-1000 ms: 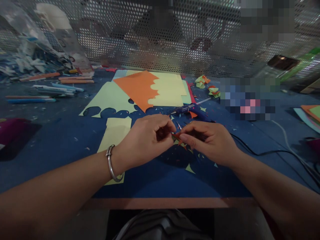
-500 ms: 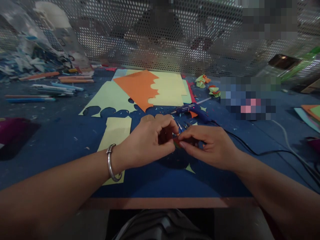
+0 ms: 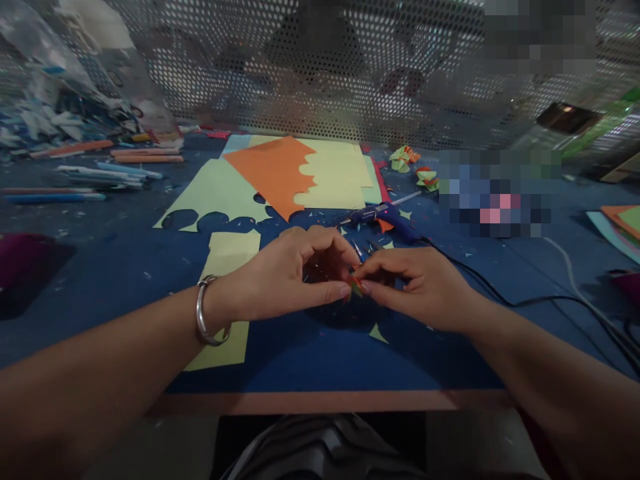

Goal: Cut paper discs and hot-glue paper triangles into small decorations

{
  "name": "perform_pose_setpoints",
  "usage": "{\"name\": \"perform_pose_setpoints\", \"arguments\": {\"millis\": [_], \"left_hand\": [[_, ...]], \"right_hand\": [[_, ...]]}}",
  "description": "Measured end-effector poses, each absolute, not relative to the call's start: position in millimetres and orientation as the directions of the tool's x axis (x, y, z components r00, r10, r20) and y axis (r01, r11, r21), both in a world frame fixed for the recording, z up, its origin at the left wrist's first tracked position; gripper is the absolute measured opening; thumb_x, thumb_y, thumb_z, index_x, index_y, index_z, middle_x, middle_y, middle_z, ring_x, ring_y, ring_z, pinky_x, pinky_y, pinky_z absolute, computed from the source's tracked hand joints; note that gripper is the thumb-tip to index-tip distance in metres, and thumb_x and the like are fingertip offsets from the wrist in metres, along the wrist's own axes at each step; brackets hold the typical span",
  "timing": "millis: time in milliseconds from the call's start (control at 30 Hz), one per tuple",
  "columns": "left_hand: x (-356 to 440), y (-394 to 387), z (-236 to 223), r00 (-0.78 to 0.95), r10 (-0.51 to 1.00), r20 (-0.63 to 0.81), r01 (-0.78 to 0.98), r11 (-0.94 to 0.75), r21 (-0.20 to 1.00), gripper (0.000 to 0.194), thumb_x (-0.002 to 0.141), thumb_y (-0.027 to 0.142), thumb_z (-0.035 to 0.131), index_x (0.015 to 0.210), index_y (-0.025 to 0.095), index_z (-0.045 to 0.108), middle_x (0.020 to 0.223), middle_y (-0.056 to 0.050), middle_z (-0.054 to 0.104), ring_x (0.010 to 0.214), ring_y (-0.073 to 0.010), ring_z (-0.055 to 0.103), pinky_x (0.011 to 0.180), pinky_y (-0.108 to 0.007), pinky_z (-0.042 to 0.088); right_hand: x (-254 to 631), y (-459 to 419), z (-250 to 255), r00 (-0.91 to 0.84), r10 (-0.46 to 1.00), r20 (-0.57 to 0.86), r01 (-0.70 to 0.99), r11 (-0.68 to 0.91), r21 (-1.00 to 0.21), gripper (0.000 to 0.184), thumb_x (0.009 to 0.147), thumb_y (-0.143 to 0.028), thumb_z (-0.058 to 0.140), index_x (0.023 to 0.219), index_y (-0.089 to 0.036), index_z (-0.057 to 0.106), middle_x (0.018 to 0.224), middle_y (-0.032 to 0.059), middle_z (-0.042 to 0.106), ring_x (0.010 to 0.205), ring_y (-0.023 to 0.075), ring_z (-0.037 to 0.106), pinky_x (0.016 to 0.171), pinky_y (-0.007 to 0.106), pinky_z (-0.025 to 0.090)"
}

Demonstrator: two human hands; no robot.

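My left hand point(image 3: 293, 277) and my right hand point(image 3: 417, 287) meet over the blue table point(image 3: 125, 267), fingertips pinched together on a small folded piece of orange and green paper point(image 3: 355, 285). The left wrist wears a metal bangle point(image 3: 205, 320). Small scissors point(image 3: 361, 250) lie just behind the fingers, mostly hidden. A blue glue gun point(image 3: 383, 217) rests right behind the hands, its black cord point(image 3: 500, 300) trailing right past my right wrist.
Orange paper point(image 3: 273, 170) and pale yellow sheets point(image 3: 335, 177) lie behind the hands, a yellow strip point(image 3: 227, 257) under my left wrist. Pens and pencils point(image 3: 100, 173) are at the far left. Folded paper pieces point(image 3: 415, 167) sit by the perforated metal screen point(image 3: 325, 73). Paper scraps litter the table.
Both hands stayed together on the small paper piece; the fingers shifted slightly, the left hand opening a gap under its curled fingers. The view drifted a little.
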State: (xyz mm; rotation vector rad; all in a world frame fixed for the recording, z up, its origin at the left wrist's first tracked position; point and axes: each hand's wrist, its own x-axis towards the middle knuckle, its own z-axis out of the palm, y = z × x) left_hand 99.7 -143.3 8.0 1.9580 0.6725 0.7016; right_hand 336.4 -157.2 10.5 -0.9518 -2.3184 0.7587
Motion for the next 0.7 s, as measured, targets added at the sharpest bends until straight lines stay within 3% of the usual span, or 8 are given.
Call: {"name": "perform_pose_setpoints", "arguments": {"millis": [300, 500, 600, 700], "left_hand": [[99.3, -141.6, 6.2, 0.71, 0.678, 0.189, 0.118, -0.38, 0.917, 0.027, 0.086, 0.021, 0.068, 0.11, 0.015, 0.059, 0.096, -0.007, 0.068, 0.09, -0.019, 0.071, 0.077, -0.032, 0.06], [102.4, -147.1, 8.6, 0.647, 0.744, 0.167, 0.261, -0.422, 0.868, 0.025, 0.083, 0.013, 0.061, 0.108, 0.018, 0.058, 0.093, -0.003, 0.064, 0.079, -0.0135, 0.066, 0.07, -0.027, 0.056], [105.8, -153.3, 8.5, 0.585, 0.799, 0.137, 0.353, -0.403, 0.844, 0.022, 0.082, 0.016, 0.063, 0.104, 0.019, 0.059, 0.097, -0.003, 0.06, 0.082, -0.0142, 0.065, 0.069, -0.026, 0.055], [108.8, -157.5, 8.0, 0.555, 0.826, 0.098, 0.336, -0.33, 0.882, 0.022, 0.084, 0.019, 0.062, 0.105, 0.019, 0.058, 0.102, -0.004, 0.057, 0.08, -0.0129, 0.067, 0.069, -0.026, 0.057]], "right_hand": [[335.3, -156.2, 12.5, -0.615, 0.758, 0.22, 0.441, 0.561, -0.701, 0.007, 0.089, -0.018, 0.064, 0.089, -0.016, 0.071, 0.068, -0.0037, 0.067, 0.054, 0.0044, 0.057, 0.052, 0.014, 0.043], [335.3, -154.7, 9.6, -0.617, 0.758, 0.213, 0.461, 0.566, -0.683, 0.008, 0.09, -0.02, 0.064, 0.092, -0.016, 0.071, 0.07, -0.0029, 0.067, 0.056, 0.0049, 0.058, 0.053, 0.015, 0.043], [334.9, -155.4, 9.8, -0.614, 0.758, 0.22, 0.468, 0.574, -0.672, 0.008, 0.09, -0.02, 0.064, 0.091, -0.016, 0.071, 0.069, -0.0025, 0.066, 0.056, 0.0056, 0.059, 0.053, 0.016, 0.043], [334.4, -157.0, 11.1, -0.604, 0.763, 0.231, 0.477, 0.578, -0.663, 0.009, 0.09, -0.021, 0.063, 0.09, -0.016, 0.071, 0.07, -0.0014, 0.067, 0.056, 0.0069, 0.059, 0.054, 0.018, 0.044]]}}
